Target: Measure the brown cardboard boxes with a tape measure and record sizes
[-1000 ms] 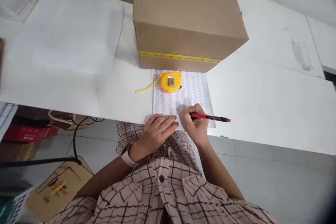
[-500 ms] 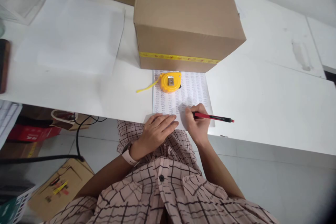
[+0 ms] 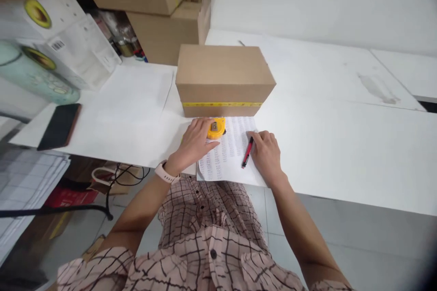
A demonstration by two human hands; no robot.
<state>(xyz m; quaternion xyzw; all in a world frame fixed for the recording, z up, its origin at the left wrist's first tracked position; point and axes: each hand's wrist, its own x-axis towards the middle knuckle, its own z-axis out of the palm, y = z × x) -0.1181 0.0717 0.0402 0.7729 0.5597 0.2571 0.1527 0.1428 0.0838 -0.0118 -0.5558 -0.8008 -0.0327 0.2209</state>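
Note:
My left hand [image 3: 194, 142] reaches over the table edge, its fingers closed around the left side of a yellow tape measure [image 3: 217, 128]. The tape measure sits on a printed sheet [image 3: 227, 157] covered in fine rows of text. Resting on the right side of that sheet is my right hand [image 3: 268, 153], thumb and forefinger pinching the upper end of a red and black pen [image 3: 246, 153]. The pen lies almost flat on the paper, its tip pointing toward me. Just behind the tape measure stands a closed cardboard box [image 3: 221, 77] with a yellow tape band along its front.
A dark phone [image 3: 59, 126] lies at the table's left edge beside large blank white sheets [image 3: 129, 100]. More cardboard boxes [image 3: 160, 32] and white printed cartons [image 3: 68, 45] are stacked at the back left. Cables [image 3: 116, 177] hang under the white table [image 3: 341, 145].
My head rose, so the view is wider. My left hand moved from the sheet's near edge up onto the tape measure. My right hand stopped writing and the pen swung down flat onto the paper.

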